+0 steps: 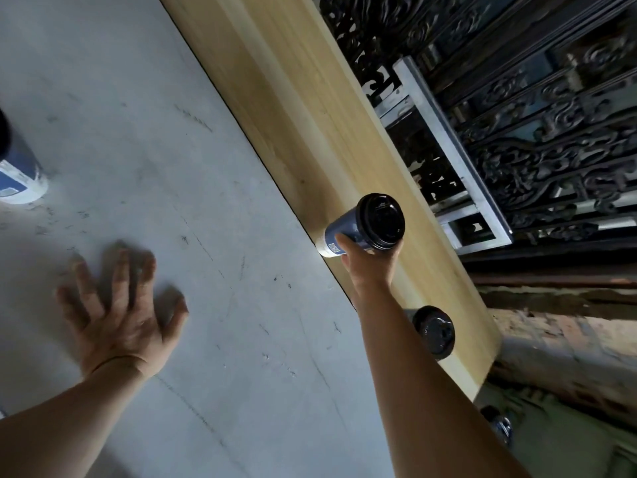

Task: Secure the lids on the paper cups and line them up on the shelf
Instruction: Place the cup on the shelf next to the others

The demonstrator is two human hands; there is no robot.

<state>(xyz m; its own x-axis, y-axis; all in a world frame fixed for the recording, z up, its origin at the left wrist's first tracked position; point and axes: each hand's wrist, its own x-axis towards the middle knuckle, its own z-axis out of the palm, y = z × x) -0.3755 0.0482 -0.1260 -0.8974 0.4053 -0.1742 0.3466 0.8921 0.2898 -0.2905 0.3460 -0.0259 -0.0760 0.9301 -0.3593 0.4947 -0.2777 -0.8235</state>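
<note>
Head view: left hand [119, 305] flat, fingers spread on grey table [172, 150], gripping nothing. Right hand [370, 262] clasps dark blue paper cup with black lid [365, 225] on pale wooden shelf [275, 81]. Second black-lidded cup [433, 332] stands nearer, contents unseen.

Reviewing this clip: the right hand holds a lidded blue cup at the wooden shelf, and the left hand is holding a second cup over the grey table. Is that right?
Not quite. The head view shows the left hand empty, spread flat on the grey table, holding no cup. The rest stands: the right hand has its grip on a lidded blue cup at the wooden shelf.
</note>
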